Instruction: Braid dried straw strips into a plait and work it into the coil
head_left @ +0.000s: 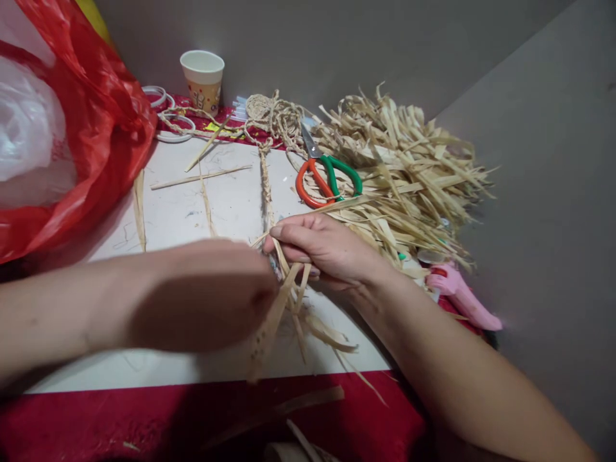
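A narrow braid (pixel 265 183) of dry, pale strips is laid lengthwise over the white board (pixel 231 215), from the far side to the middle. Its near end is held by the right hand (pixel 334 250), whose fingers are closed together and clamped on it; by this pinch, the crossings are probably prevented from loosening. Below the fingers, the loose strands (pixel 301 289) are spread apart toward the near side, so each one can perhaps be reached separately. The left hand (pixel 224 295) is seen at the near left of the braid end, in blur and with its back upward. Its fingers are hidden, so it cannot be told whether they are apart or closed on a strand.

At the far end, the braid is met by a heap of thin cord (pixel 274 115). The scissors (pixel 331 174), with orange and green handles, are placed just right of the braid, handles turned to the near side, where they can be easily taken. A large pile of strips (pixel 399 154) is gathered at the far right, apparently as a supply within reach. A paper cup (pixel 203 83) is stood at the far left, beside white rings (pixel 176 137); a red bag (pixel 103 122) is set farther left, and a pink glue gun (pixel 462 298) is laid at right.
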Tool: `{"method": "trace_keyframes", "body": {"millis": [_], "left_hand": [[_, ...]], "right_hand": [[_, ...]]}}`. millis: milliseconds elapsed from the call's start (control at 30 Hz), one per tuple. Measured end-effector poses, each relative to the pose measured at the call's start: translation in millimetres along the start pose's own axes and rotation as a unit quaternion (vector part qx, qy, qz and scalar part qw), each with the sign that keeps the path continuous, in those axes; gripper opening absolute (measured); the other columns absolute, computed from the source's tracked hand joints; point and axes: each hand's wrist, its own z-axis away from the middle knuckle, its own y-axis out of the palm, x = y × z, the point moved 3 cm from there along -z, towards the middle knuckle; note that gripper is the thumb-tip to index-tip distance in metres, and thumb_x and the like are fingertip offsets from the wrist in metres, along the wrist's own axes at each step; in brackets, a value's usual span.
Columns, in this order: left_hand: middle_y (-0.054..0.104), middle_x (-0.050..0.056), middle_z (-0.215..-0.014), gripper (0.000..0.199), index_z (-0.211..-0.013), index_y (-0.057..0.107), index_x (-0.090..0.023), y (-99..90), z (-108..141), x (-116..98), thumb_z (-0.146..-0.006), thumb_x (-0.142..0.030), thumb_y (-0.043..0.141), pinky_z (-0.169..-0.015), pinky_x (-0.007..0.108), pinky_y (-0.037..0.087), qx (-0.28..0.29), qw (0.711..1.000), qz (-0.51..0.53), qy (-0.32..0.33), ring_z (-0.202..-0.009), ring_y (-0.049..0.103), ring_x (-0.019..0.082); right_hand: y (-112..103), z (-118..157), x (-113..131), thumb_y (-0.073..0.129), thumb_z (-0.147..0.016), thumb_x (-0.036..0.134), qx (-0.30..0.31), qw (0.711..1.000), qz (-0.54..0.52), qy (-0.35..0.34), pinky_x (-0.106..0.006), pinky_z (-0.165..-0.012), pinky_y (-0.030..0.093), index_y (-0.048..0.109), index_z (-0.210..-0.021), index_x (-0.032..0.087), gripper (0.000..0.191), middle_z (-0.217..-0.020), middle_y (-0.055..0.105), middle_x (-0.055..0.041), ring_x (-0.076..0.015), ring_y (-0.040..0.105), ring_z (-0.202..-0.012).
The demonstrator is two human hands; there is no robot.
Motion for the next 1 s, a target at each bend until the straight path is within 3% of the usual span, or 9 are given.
{"method": "trace_keyframes", "body": {"millis": [67, 133, 167, 233, 333, 433, 567, 700, 1000], "left_hand": [[0.045, -0.005, -0.043, 0.015, -0.056, 0.06, -0.017, -16.7, -10.0, -8.2, -0.07, -0.023, 0.06, -0.039, 0.021, 0.022, 0.005, 1.0, 0.026, 0.001, -0.037, 0.033, 0.005], [0.055, -0.003, -0.055, 0.004, -0.07, 0.063, -0.017, -31.7, -20.7, -16.5, -0.069, -0.017, 0.059, -0.043, 0.019, 0.029, -0.067, 0.993, 0.097, -0.018, -0.045, 0.044, 0.006], [0.059, -0.002, -0.059, 0.01, -0.076, 0.063, -0.017, -32.4, -25.5, -18.8, -0.067, -0.014, 0.06, -0.045, 0.018, 0.032, -0.055, 0.987, 0.146, -0.031, -0.048, 0.048, 0.007], [0.063, 0.001, -0.065, 0.011, -0.077, 0.061, -0.016, -24.0, -32.1, -18.3, -0.067, -0.013, 0.058, -0.047, 0.019, 0.036, 0.02, 0.962, 0.262, -0.076, -0.051, 0.052, 0.008], [0.053, -0.001, -0.053, 0.005, -0.067, 0.058, -0.014, -9.0, -34.0, -12.6, -0.07, -0.015, 0.054, -0.038, 0.019, 0.028, 0.105, 0.927, 0.342, -0.114, -0.039, 0.038, 0.005], [0.038, -0.006, -0.042, 0.012, -0.059, 0.057, -0.014, -8.1, -32.8, -9.9, -0.07, -0.016, 0.053, -0.035, 0.019, 0.015, 0.094, 0.944, 0.299, -0.107, -0.034, 0.023, 0.003], [0.039, -0.005, -0.041, 0.014, -0.057, 0.06, -0.014, -16.6, -32.5, -12.2, -0.069, -0.017, 0.054, -0.037, 0.021, 0.015, 0.054, 0.978, 0.183, -0.085, -0.036, 0.026, 0.004], [0.042, -0.004, -0.044, 0.017, -0.057, 0.059, -0.015, -19.0, -33.3, -12.1, -0.071, -0.02, 0.053, -0.039, 0.022, 0.017, 0.054, 0.99, 0.107, -0.077, -0.038, 0.03, 0.005], [0.035, -0.006, -0.044, 0.019, -0.056, 0.055, -0.016, -12.4, -34.5, -9.7, -0.073, -0.023, 0.057, -0.036, 0.021, 0.014, 0.101, 0.97, 0.187, -0.116, -0.036, 0.023, 0.004]], "right_hand": [[-0.8, -0.3, 0.9, 0.05, -0.083, 0.022, 0.018, 1.0, -0.007, -0.011, -0.017, -0.03, 0.018, 0.058, -0.065, 0.013, 0.022, -0.036, 0.033, 0.0091, -0.0033, 0.024, -0.028], [-1.4, -0.7, 0.8, 0.05, -0.084, 0.024, 0.031, 0.999, -0.009, -0.018, -0.016, -0.031, 0.019, 0.058, -0.066, 0.013, 0.022, -0.037, 0.033, 0.0094, -0.0029, 0.024, -0.028], [-1.7, -0.9, 0.6, 0.051, -0.084, 0.025, 0.037, 0.999, -0.008, -0.021, -0.016, -0.031, 0.019, 0.058, -0.067, 0.013, 0.022, -0.038, 0.033, 0.0095, -0.0026, 0.025, -0.029], [-1.9, -1.1, 0.1, 0.052, -0.084, 0.028, 0.048, 0.999, 0.001, -0.025, -0.016, -0.031, 0.02, 0.057, -0.068, 0.013, 0.023, -0.039, 0.034, 0.0096, -0.0024, 0.025, -0.029], [-2.0, -0.9, 0.0, 0.056, -0.082, 0.031, 0.06, 0.998, 0.022, -0.022, -0.016, -0.031, 0.02, 0.055, -0.069, 0.014, 0.022, -0.041, 0.033, 0.0101, -0.0026, 0.024, -0.031], [-2.6, -0.1, 0.6, 0.053, -0.084, 0.03, 0.059, 0.996, 0.061, -0.005, -0.016, -0.032, 0.019, 0.055, -0.07, 0.015, 0.02, -0.041, 0.03, 0.0104, -0.0033, 0.022, -0.031], [-6.1, -0.1, 0.1, 0.048, -0.086, 0.029, 0.045, 0.987, 0.154, 0.0, -0.018, -0.036, 0.018, 0.056, -0.072, 0.015, 0.022, -0.044, 0.033, 0.0081, -0.0045, 0.024, -0.036], [-9.1, -1.3, 0.4, 0.05, -0.085, 0.031, 0.036, 0.958, 0.278, -0.065, -0.019, -0.043, 0.022, 0.058, -0.072, 0.014, 0.023, -0.05, 0.037, 0.0057, -0.0057, 0.03, -0.045], [-2.5, 4.1, 8.0, 0.043, -0.086, 0.026, -0.027, 0.867, 0.472, -0.155, -0.022, -0.049, 0.022, 0.045, -0.059, 0.015, 0.03, -0.054, 0.035, 0.004, -0.007, 0.029, -0.053]]}}
